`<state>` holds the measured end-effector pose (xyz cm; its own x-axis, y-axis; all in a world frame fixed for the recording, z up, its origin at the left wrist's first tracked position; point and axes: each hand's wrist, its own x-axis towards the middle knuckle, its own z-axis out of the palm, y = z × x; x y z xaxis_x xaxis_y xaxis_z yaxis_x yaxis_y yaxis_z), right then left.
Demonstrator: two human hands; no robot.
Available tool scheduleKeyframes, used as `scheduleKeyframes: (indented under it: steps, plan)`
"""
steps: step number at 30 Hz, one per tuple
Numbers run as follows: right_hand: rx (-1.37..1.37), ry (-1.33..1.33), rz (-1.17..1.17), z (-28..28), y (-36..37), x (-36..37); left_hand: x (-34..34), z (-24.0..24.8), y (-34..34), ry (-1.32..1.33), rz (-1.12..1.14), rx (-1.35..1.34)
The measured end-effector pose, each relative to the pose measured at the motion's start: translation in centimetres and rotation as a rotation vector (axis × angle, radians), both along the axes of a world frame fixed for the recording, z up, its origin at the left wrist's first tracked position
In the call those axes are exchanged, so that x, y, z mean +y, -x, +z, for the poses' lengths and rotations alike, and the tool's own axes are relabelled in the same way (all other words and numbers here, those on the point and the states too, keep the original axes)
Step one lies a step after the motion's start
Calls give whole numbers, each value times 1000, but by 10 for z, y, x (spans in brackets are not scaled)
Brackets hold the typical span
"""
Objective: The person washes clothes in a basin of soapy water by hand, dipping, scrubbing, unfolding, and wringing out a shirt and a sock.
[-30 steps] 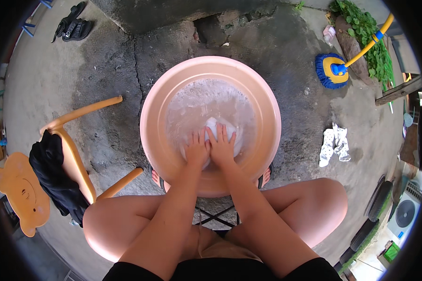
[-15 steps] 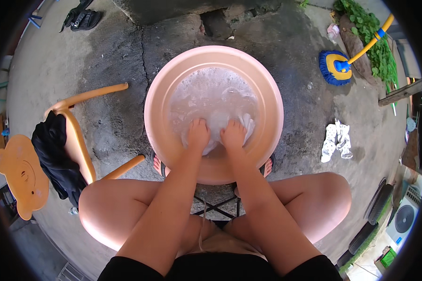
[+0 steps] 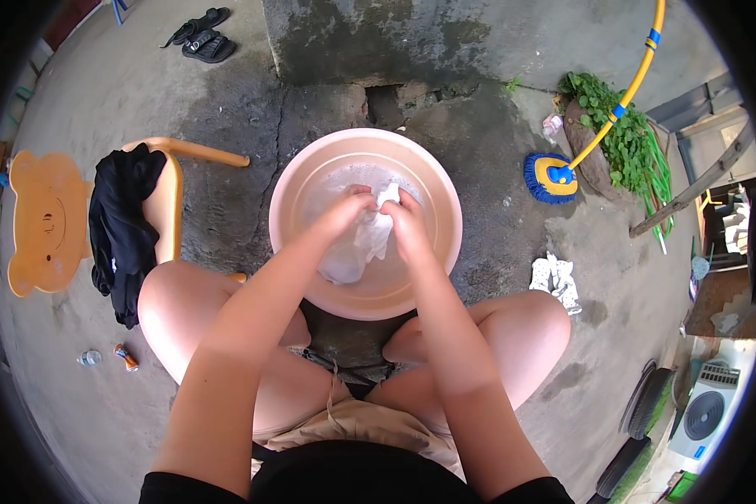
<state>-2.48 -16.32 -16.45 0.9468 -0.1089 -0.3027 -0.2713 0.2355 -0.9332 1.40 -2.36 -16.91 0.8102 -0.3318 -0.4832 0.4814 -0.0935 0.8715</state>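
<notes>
Between my knees stands a round pale-pink tub of cloudy, sudsy water. My left hand and my right hand are over its middle, close together, fingers closed on a wet white cloth. A bunched end of the cloth sticks up between the two hands. The rest hangs toward the near side of the tub, where its lower part meets the water. Whether it is a garment I cannot tell.
White spotted socks lie on the concrete at right, near a blue-and-yellow mop. At left, black clothing hangs over an orange chair. Black sandals lie beyond it. A concrete wall rises behind the tub.
Both hands have come up from the water, lifting the white cloth partly out and drawing closer together. The view has tilted upward, showing more of the wall.
</notes>
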Motion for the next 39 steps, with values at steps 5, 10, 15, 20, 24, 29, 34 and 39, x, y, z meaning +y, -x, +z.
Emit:
scheduleKeyframes:
  steps: [5,10,15,20,24,29,34,39]
  plan:
    - [-140,-161,258,111,1,1,27,70,-18,191,-87,-191]
    - [-194,-94,364,178,11,-15,37,164,8,375,-237,-101]
    - [-146,-194,351,176,12,-20,32,166,21,256,-216,-302]
    - [-153,-156,148,144,4,-14,17,153,22,292,-74,-388]
    - [-312,304,127,137,7,-7,15,141,23,480,102,-65]
    - [-434,673,249,142,19,1,-6,155,37,590,237,52]
    - [-689,1007,265,128,24,12,-9,123,39,460,348,102]
    - [-726,1203,57,129,7,13,-21,113,51,278,346,-151]
